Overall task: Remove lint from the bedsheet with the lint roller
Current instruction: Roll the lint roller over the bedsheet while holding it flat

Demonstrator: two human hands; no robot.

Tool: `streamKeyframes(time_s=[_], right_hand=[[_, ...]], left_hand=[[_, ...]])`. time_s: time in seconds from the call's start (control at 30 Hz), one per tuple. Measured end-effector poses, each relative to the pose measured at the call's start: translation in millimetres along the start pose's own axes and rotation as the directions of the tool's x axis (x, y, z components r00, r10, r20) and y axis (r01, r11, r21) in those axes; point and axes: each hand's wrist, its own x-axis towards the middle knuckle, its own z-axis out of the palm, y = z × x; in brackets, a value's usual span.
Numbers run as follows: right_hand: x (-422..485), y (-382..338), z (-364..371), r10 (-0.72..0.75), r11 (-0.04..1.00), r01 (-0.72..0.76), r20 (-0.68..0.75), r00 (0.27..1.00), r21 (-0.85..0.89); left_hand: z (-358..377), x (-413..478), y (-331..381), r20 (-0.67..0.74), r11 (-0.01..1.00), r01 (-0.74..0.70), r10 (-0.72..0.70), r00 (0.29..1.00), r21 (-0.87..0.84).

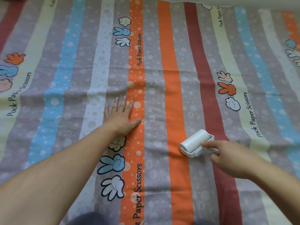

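A striped bedsheet in grey, orange, blue, cream and dark red fills the view, printed with cartoon hands and the words "Pock Paper Scissors". A white lint roller lies with its drum on the sheet, between the plain orange stripe and the dark red stripe. My right hand grips its handle from the right, with the forefinger stretched along the frame. My left hand lies flat on the sheet with fingers straight and spread, pressing the cloth left of the dotted orange stripe.
A pale fold of fabric runs along the top right edge. A dark piece of clothing shows at the bottom edge. Light creases cross the sheet just beyond my left hand.
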Motion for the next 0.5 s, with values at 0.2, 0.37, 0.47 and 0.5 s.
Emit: streamKeyframes(time_s=[0.2, 0.37, 0.47, 0.5], right_hand=[[2, -48, -64, 0.004, 0.992, 0.004, -0.066, 0.998, 0.125], [90, -142, -65, -0.120, 0.936, 0.224, -0.354, 0.928, 0.272], [144, -179, -52, -0.085, 0.939, 0.202, -0.380, 0.921, 0.280], [154, -186, -48, -0.065, 0.942, 0.179, -0.371, 0.927, 0.282]], left_hand=[[-6, 6, -27, -0.041, 1.000, -0.004, 0.003, 0.999, -0.021], [-8, 16, -41, -0.072, 0.998, -0.038, 0.033, 0.997, -0.058], [-8, 22, -50, -0.071, 0.996, -0.045, 0.040, 0.997, -0.072], [-7, 23, -51, -0.068, 0.996, -0.049, 0.044, 0.997, -0.078]])
